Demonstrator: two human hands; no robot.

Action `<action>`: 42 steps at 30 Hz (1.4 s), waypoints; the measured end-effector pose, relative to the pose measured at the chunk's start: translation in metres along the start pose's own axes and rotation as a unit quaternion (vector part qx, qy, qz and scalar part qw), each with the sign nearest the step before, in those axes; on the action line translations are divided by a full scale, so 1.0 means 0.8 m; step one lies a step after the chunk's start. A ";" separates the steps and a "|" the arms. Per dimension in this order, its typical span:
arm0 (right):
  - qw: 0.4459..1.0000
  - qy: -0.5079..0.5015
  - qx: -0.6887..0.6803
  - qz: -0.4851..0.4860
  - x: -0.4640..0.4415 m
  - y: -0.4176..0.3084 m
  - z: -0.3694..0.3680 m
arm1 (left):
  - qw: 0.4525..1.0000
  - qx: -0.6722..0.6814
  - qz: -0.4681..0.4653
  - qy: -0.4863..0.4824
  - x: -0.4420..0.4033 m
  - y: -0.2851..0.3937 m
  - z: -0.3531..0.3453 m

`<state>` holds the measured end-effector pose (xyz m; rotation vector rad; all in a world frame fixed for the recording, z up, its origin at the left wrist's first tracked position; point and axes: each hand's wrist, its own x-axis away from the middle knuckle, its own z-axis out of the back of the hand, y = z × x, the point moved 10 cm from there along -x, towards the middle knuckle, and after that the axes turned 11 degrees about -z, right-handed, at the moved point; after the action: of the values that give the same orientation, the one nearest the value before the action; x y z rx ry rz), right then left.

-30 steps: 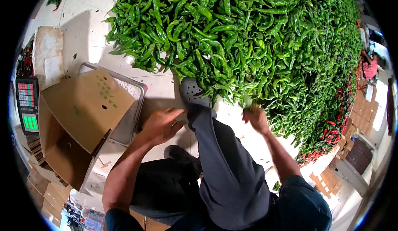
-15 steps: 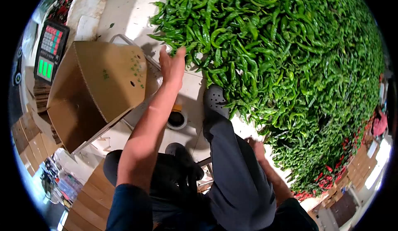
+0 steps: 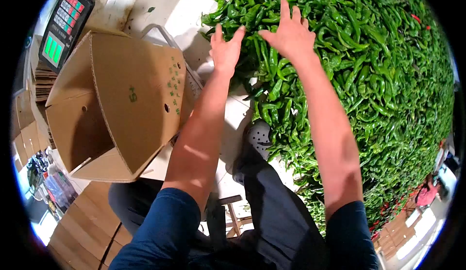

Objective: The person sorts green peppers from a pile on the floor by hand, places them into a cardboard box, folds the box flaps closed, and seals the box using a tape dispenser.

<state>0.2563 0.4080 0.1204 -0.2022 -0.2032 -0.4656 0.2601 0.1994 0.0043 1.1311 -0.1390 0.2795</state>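
Note:
A large heap of green chili peppers [image 3: 359, 76] covers the floor ahead and to the right. At its near left edge, my left hand [image 3: 226, 51] is open with fingers apart, holding nothing. My right hand [image 3: 291, 36] reaches over the peppers, its fingers spread and nothing in its grasp. Whether the fingertips touch the peppers I cannot tell. Left of my left forearm stands an open cardboard box [image 3: 136, 95] with green writing on its side and hand holes.
A digital scale display [image 3: 63, 25] with green lit digits stands behind the box. Flattened cardboard [image 3: 87, 221] lies at lower left. My grey clog [image 3: 258, 136] is at the heap's edge. A person in pink [image 3: 427, 195] is at far right, near some red peppers.
My right hand has come up from beside my knee to above the peppers. My left hand has moved forward and right to the heap's edge. The view has shifted.

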 end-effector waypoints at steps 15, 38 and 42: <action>0.978 -0.018 0.133 0.162 0.105 0.022 -0.053 | 0.971 0.168 -0.105 -0.134 0.138 0.017 -0.044; 0.990 0.100 -0.070 0.073 0.180 0.116 0.051 | 0.995 0.054 -0.018 -0.079 0.167 -0.035 -0.006; 0.977 0.097 -0.103 0.157 0.124 0.050 0.042 | 0.994 0.104 -0.009 -0.017 0.113 0.004 0.011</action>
<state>0.3569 0.4092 0.1706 -0.3838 0.0707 -0.1897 0.3457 0.2063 0.0333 1.3426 -0.1307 0.2629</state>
